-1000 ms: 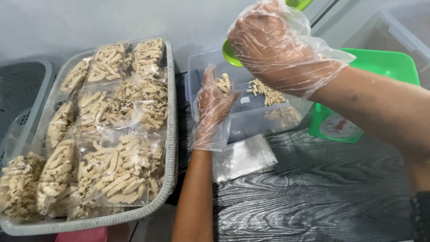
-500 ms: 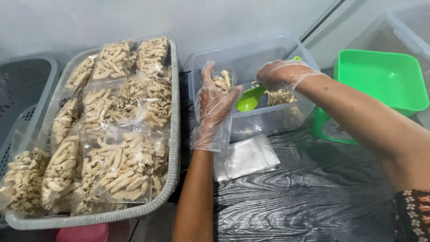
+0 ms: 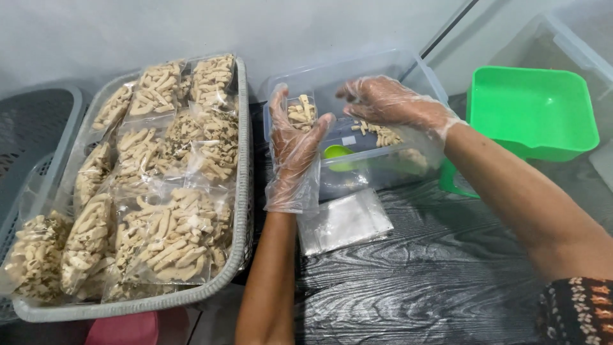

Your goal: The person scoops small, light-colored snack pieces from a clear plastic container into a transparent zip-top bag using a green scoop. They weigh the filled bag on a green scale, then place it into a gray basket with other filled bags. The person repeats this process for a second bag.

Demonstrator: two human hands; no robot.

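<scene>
Grey basket [image 3: 241, 211] on my left, full of sealed bags of pale snack sticks. Clear tub [image 3: 357, 163] ahead on the dark worktop [image 3: 447, 281], loose sticks inside. Small clear bag [image 3: 301, 110], partly filled, pinched upright in my gloved left hand [image 3: 295, 150]; right hand [image 3: 383, 101] fingers loosely curled above the tub, holding nothing.

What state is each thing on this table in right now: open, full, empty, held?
Left hand: gloved, holding a small bag upright.
Small bag: open, partly filled with snack sticks.
Right hand: gloved, over the clear tub.
Clear tub: lid off, some sticks inside.
Green scoop: lying in the tub.
Grey tray: full of packed bags.
Green bin: empty.
Flat plastic bags: empty, stacked.
</scene>
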